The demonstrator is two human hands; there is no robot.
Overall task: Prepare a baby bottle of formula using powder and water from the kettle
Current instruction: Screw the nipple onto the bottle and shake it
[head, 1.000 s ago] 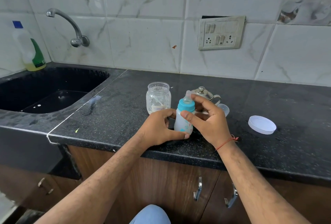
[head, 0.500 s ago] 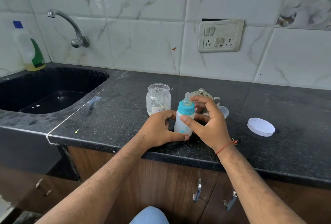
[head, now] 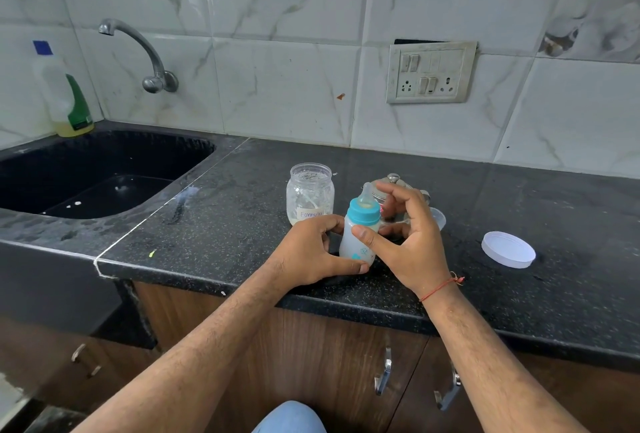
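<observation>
Marble-veined wall tiles rise behind a black speckled surface (head: 242, 210), with a dark sink (head: 86, 176) sunk into it on your left and a curved tap (head: 138, 51) mounted on the wall above it. A bottle of dish soap (head: 67, 100) stands in the corner behind the sink, and a switch panel (head: 431, 72) is fixed to the tiles further right.

Near the front edge of the surface stands the baby bottle (head: 356, 238), upright, with its teal collar and clear teat screwed on and a pale, milky fill showing through the body. Your left hand (head: 311, 256) wraps the lower part of the bottle from the left, thumb and fingers closed around its base. Your right hand (head: 408, 238) comes in from the right with the thumb pressed against the bottle's body just under the collar, while the other fingers are spread and curled loosely behind the teat (they are not touching the collar as far as you can see). A red thread circles that wrist.

Just behind the bottle to the left sits the open glass formula jar (head: 310, 193), labelled by hand, with only a little powder left at the bottom. The steel kettle (head: 394, 190) stands directly behind your right hand, mostly hidden by it. The jar's white lid (head: 507, 249) lies well apart on the right.
</observation>
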